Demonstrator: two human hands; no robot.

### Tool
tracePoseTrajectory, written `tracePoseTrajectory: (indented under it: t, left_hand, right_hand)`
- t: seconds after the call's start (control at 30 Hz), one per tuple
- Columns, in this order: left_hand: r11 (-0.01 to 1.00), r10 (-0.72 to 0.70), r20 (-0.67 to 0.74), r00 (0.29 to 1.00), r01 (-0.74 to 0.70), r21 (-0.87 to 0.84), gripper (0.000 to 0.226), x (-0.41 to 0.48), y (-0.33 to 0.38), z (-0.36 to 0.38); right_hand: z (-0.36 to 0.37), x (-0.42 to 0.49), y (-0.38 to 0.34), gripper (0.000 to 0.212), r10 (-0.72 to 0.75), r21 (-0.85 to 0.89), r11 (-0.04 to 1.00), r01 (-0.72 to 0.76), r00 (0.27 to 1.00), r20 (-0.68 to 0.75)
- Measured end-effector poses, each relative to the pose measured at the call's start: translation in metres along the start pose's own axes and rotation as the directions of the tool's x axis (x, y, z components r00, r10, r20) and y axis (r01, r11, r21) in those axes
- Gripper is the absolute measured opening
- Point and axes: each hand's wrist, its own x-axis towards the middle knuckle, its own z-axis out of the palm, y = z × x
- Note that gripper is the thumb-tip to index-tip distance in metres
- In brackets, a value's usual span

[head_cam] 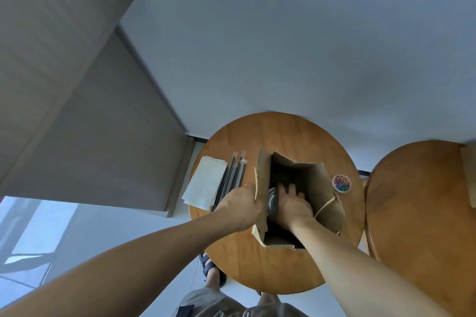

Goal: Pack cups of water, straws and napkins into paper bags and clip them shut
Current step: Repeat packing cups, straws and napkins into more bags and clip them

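Head view shows the right hand [293, 204] reaching down into the open paper bag [316, 188]. Its grip is closed on the cup [272, 201]: the fingers bend over the dark lid and the cup sits just left of the palm, low inside the bag. How tight the grip is cannot be told, as the bag is dark inside. The left hand [242, 204] pinches the left wall of the bag at the top edge and holds it open. The bag stands upright in the middle of the round wooden surface [257, 267]. The cup looks nearly in place, so the next job is likely to be a straw and a napkin. The straws [231, 180] lie just left of the bag, touching or almost touching the left hand. They lie long and thin, pointing away from the person. The napkins [203, 184] are a white pile just left of the straws. So the left hand is much nearer to both than the right hand is. The little tub of bright clips [341, 183] sits on the right side of the bag, nearer the right hand. A second round table [417, 203] stands to the right.
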Motion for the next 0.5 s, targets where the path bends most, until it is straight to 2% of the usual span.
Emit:
tracePoseTrajectory:
  t: [0.13, 0.3, 0.47, 0.5]
  left_hand:
    - [0.997, 0.066, 0.059, 0.996, -0.064, -0.040, 0.043, -0.001, 0.007, -0.010]
    - [0.977, 0.210, 0.088, 0.974, -0.212, 0.014, 0.072, 0.000, 0.023, -0.031]
    - [0.946, 0.320, 0.001, 0.947, -0.320, 0.052, 0.081, -0.004, 0.037, -0.065]
    - [0.944, 0.327, -0.037, 0.944, -0.325, 0.046, 0.081, -0.004, 0.038, -0.072]
  right_hand:
    - [-0.035, -0.011, 0.000, 0.067, -0.009, -0.055, 0.998, 0.013, 0.998, 0.070]
    - [-0.110, -0.047, 0.005, 0.014, -0.111, -0.083, 0.991, 0.108, 0.993, -0.030]
    - [-0.177, -0.086, 0.000, 0.009, -0.101, -0.088, 0.993, 0.081, 0.963, -0.251]
    - [-0.184, -0.090, -0.002, 0.019, -0.108, -0.073, 0.993, 0.091, 0.948, -0.298]
